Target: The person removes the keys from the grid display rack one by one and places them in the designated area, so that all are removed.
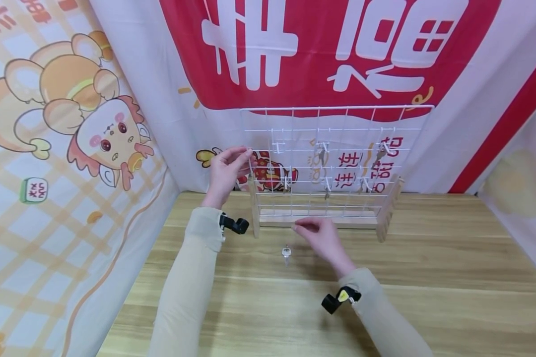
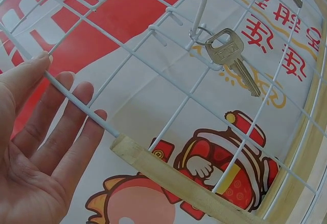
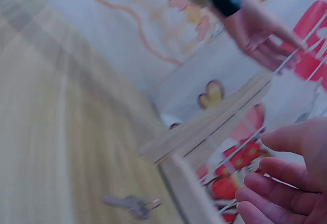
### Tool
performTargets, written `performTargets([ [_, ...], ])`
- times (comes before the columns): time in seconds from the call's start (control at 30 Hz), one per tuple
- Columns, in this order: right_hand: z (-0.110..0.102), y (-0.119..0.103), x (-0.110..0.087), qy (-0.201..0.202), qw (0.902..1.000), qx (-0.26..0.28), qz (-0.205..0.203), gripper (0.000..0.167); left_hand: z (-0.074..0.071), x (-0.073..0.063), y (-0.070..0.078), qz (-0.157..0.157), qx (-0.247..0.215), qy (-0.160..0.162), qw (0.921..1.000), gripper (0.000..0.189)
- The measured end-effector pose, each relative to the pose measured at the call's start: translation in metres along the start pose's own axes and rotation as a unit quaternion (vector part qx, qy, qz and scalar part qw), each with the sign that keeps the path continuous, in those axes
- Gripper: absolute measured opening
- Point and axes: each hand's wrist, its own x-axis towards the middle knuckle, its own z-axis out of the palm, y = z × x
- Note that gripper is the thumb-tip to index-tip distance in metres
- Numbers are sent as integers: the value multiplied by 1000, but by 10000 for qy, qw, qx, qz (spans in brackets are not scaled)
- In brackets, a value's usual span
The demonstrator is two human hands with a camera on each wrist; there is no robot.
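A white wire grid rack (image 1: 335, 106) stands upright in wooden side supports (image 1: 253, 208). My left hand (image 1: 227, 171) holds the rack's left edge wire, the thumb on one side and the fingers behind, as the left wrist view shows. Low in front of the rack, my right hand (image 1: 321, 240) has its fingers loosely bent with nothing between them. A silver key (image 1: 287, 253) with a small ring lies on the table, left of and below that hand. Several keys hang from hooks on the grid, among them one key (image 2: 227, 55) on a ring.
The wooden table (image 1: 268, 317) runs up to a white cloth backdrop with a red printed panel (image 1: 312, 64). A patterned cloth (image 1: 71, 208) covers the left side. Along the rack's bottom lies a wooden crossbar (image 1: 277, 220).
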Motion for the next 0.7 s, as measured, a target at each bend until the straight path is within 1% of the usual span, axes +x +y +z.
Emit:
performTargets([
  [0.2,-24,-36,-2,184,9996,49,-210,29,0,0,0,-8,-62,-16,10000,35],
  [0.37,-42,-60,-8,403,9983,107,-403,30,0,1,0,-39,-56,-28,10000,35],
  [0.53,-56,-75,-6,766,9930,475,-759,32,0,0,-1,-45,-14,3,10000,37],
  [0.7,-70,-85,2,1189,9855,703,-987,34,-1,1,-1,-35,58,2,10000,37],
])
